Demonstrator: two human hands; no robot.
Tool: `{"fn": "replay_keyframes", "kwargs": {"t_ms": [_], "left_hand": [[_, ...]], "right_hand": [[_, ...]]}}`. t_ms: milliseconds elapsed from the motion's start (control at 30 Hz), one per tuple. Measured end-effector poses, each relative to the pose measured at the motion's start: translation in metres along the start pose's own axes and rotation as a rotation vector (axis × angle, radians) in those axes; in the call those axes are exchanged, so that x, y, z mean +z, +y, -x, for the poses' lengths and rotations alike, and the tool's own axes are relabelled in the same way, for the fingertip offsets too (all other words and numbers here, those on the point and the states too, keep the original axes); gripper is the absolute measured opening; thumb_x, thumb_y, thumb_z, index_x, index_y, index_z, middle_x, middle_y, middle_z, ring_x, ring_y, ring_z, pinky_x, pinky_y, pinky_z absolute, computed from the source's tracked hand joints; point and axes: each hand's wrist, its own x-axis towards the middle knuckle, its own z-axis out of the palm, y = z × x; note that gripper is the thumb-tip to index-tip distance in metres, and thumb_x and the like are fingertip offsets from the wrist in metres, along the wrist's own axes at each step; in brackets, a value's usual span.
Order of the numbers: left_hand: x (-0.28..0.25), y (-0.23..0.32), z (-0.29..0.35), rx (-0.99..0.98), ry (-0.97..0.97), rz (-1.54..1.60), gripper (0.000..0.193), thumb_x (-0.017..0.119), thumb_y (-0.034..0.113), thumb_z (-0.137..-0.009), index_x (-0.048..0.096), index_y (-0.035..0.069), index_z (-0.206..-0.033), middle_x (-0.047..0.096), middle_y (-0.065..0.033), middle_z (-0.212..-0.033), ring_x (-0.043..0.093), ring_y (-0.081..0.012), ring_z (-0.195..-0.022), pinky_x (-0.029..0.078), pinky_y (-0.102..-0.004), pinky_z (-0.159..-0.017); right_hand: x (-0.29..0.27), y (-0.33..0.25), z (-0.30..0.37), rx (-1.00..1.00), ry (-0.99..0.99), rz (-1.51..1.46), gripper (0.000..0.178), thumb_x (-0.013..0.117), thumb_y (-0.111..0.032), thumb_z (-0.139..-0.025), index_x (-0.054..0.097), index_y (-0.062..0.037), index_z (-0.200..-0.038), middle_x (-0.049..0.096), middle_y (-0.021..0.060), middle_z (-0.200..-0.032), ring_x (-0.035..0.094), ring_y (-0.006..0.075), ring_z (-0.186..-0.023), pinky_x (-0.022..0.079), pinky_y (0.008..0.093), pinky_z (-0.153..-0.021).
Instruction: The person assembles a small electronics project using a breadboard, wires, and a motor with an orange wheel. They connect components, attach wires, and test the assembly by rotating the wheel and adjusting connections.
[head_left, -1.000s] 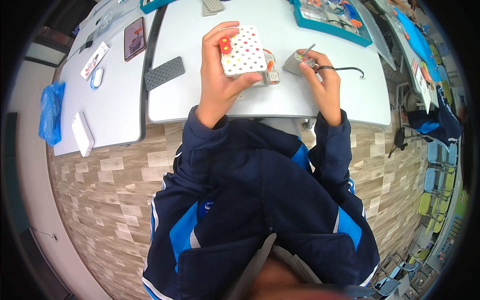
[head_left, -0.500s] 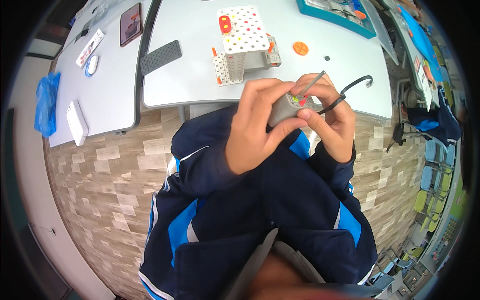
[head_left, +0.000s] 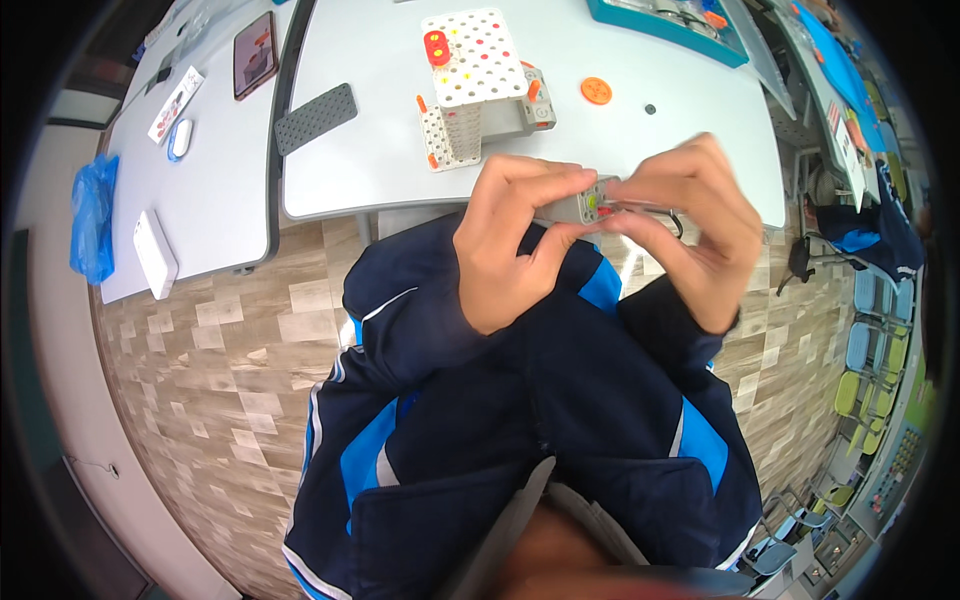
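Note:
Between the fingers and thumb of my left hand (head_left: 508, 240) is a grey block (head_left: 568, 207) with a holed end face, a yellow-green centre and a red part on it. My right hand (head_left: 702, 220) is closed in a pinch at that end face, over a thin grey rod (head_left: 645, 208) partly hidden by the fingers. A black cable (head_left: 680, 225) curves behind the right fingers. Beyond my hands, on the table, stands a white perforated structure (head_left: 475, 60) with red and orange pegs and a grey box-shaped part (head_left: 538, 105).
The white table (head_left: 370, 180) bears a dark grey perforated plate (head_left: 316, 118), an orange disc (head_left: 596, 91), a small dark ring (head_left: 650, 109) and a teal tray (head_left: 670, 32) of parts. On the left table lie a phone (head_left: 255, 55), a white box (head_left: 155, 253) and a blue plastic bag (head_left: 94, 220).
My right hand has moved right and its fingers now pinch at the block's end. The block has turned, and the rod no longer points up and away. The view has shifted slightly.

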Motion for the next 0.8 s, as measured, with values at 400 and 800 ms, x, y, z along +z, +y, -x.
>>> {"fn": "replay_keyframes", "kwargs": {"t_ms": [400,800], "left_hand": [[-0.007,-0.007,0.0,-0.134,-0.002,0.072,0.048,0.083,-0.013,-0.069,0.068,-0.001,-0.113,0.063,-0.0104,-0.107,0.064,-0.0236,-0.103,0.054,-0.0329,-0.087],[-0.024,0.022,-0.023,0.099,-0.016,-0.183,0.05,0.09,0.005,-0.065,0.076,0.008,-0.113,0.072,-0.004,-0.107,0.055,-0.0237,-0.094,0.046,-0.0332,-0.087]], "right_hand": [[-0.017,0.026,-0.005,-0.145,0.551,-0.48,0.016,0.054,-0.009,-0.102,0.06,0.0044,-0.106,0.065,0.0162,-0.086,0.058,0.022,-0.076,0.044,0.0314,-0.069],[0.031,0.039,0.001,0.107,-0.235,-0.564,0.044,0.074,-0.016,-0.078,0.068,-0.0021,-0.12,0.059,0.0021,-0.081,0.047,0.0123,-0.074,0.039,0.0249,-0.069]]}}
